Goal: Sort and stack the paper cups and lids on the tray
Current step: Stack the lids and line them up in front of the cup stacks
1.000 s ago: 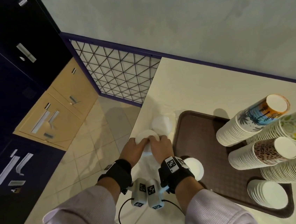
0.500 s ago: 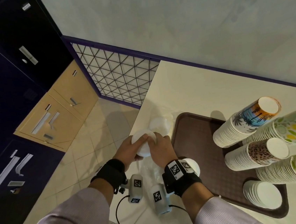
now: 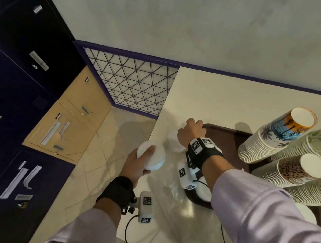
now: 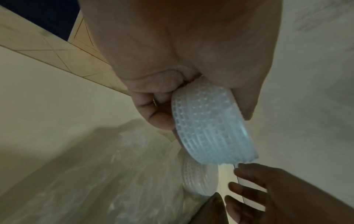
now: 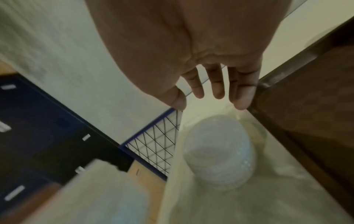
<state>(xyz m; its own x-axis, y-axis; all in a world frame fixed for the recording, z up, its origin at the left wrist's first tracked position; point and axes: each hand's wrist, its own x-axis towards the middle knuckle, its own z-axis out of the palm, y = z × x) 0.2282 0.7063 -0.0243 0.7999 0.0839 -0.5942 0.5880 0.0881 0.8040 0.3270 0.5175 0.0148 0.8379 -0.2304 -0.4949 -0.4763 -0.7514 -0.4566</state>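
Stack of translucent lids (image 3: pixel 152 158) gripped in left hand (image 3: pixel 135 166), thumb on top, fingers curled beneath, held off the table's left edge, above the floor. In the left wrist view only: ribbed, nested rims of that stack (image 4: pixel 212 128), plus a ring on one finger. Second lid stack (image 5: pixel 220 153) on the table (image 3: pixel 222 99), inside a clear plastic bag (image 3: pixel 173 197), just beside the brown tray (image 3: pixel 229 143); mostly hidden behind the wrist from the head, plain in the right wrist view. Right hand (image 3: pixel 191 132) above it near the tray's corner, fingers (image 5: pixel 218 84) straight, spread, holding nothing. Only from the head: patterned cup stacks (image 3: pixel 276 135) lying on their sides on the tray's right half, well apart from both hands.
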